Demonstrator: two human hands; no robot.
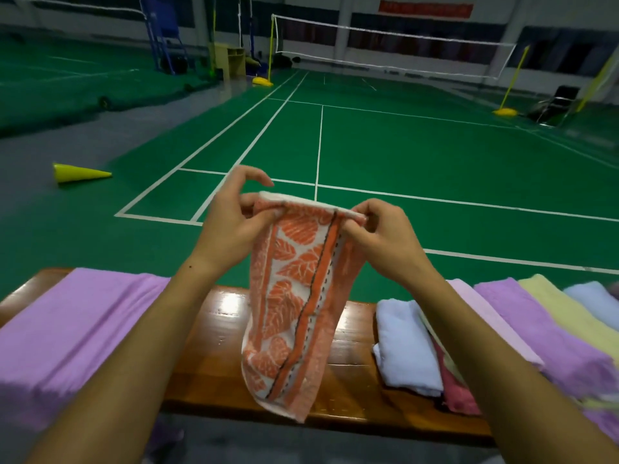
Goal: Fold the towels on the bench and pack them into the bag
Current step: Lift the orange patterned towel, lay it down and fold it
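An orange and white leaf-patterned towel hangs in the air above the wooden bench, folded lengthwise. My left hand pinches its top left corner and my right hand pinches its top right corner. The towel's lower end dangles past the bench's near edge. A large purple towel lies spread over the bench's left part. At the right lie a folded pale blue towel, a pink towel and overlapping purple, yellow and light blue towels. No bag is in view.
Beyond the bench stretches a green badminton court with white lines and a net. A yellow cone lies on its side on the floor at left. Yellow net posts stand at the right.
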